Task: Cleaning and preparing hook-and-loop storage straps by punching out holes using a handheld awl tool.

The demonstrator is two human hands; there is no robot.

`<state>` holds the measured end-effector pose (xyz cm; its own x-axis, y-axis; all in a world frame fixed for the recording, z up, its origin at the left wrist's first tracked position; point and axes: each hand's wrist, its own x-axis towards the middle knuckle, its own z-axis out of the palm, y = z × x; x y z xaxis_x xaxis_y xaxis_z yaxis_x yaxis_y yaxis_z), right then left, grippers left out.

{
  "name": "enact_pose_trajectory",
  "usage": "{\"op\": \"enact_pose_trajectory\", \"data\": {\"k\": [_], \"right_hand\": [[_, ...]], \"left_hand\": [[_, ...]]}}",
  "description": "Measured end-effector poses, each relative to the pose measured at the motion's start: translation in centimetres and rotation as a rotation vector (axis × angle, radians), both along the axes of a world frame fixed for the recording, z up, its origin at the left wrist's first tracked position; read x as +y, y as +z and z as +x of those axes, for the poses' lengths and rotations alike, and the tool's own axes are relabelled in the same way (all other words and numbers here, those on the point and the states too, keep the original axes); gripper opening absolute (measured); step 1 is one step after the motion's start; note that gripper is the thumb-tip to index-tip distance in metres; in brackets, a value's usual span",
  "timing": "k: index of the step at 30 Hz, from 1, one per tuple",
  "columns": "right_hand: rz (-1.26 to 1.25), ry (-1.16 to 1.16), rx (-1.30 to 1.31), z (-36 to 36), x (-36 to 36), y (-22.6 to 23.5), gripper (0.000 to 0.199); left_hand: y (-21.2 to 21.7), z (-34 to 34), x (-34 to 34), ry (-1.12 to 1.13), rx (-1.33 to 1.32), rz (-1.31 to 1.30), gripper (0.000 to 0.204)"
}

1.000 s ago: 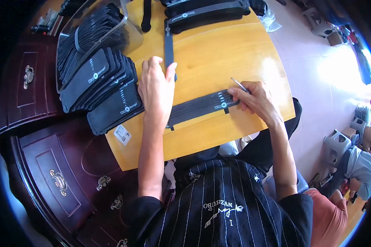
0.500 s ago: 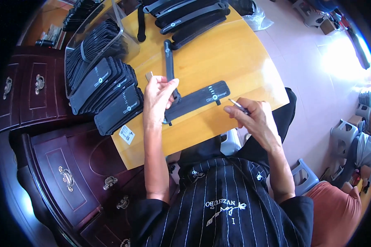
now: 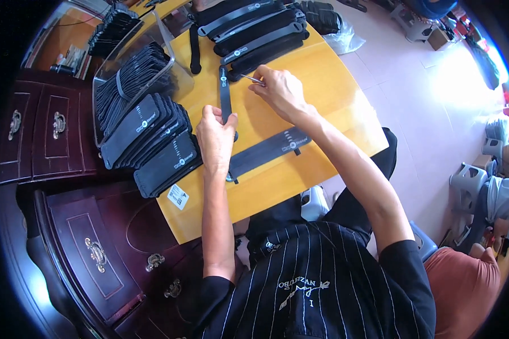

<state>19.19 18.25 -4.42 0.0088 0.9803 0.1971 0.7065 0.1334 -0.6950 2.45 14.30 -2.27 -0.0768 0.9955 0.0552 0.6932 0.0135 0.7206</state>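
My left hand [image 3: 216,138] is closed, thumb and fingers pinching the lower part of a narrow black strap [image 3: 225,96] with a light printed mark near its top end. My right hand [image 3: 281,93] grips a thin, pointed metal tool [image 3: 253,79]; its tip reaches toward the strap's upper end, apart from it as far as I can see. Below both hands lies a long flat black fabric strip [image 3: 268,153] with light printing at its right end and small tabs along the lower edge. The strap's bottom end is partly hidden by my left hand.
Stacked black fabric strips [image 3: 167,161] sit at the table's left edge, beside a clear plastic bin [image 3: 172,62] of bundled strips. More black strap bundles [image 3: 260,48] lie at the far side. A white label [image 3: 178,196] is on the wooden table [image 3: 345,107]. Dark drawers [image 3: 93,248] stand left.
My right hand, with the pointed tool, has moved up and left from beside the flat strip to near the strap's upper end. A small tan piece by my left fingers no longer shows.
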Motion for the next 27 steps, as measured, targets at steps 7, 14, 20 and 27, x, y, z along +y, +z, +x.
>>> {"op": "enact_pose_trajectory", "data": {"k": [7, 14, 20, 27], "right_hand": [[0.136, 0.054, -0.076, -3.5, 4.7, -2.0, 0.032], [0.176, 0.066, -0.05, -3.6, 5.8, -2.7, 0.027], [0.135, 0.029, -0.05, -3.8, 5.9, -2.3, 0.026], [-0.106, 0.075, 0.317, -0.2, -1.7, 2.9, 0.025]], "left_hand": [[-1.1, -0.5, 1.6, 0.002, -0.024, -0.087, 0.029], [-1.8, -1.1, 1.6, 0.039, -0.383, -0.196, 0.033], [-0.4, -0.8, -0.5, 0.044, -0.644, -0.214, 0.038], [2.2, 0.7, -3.9, -0.09, -1.077, -0.384, 0.033]]}}
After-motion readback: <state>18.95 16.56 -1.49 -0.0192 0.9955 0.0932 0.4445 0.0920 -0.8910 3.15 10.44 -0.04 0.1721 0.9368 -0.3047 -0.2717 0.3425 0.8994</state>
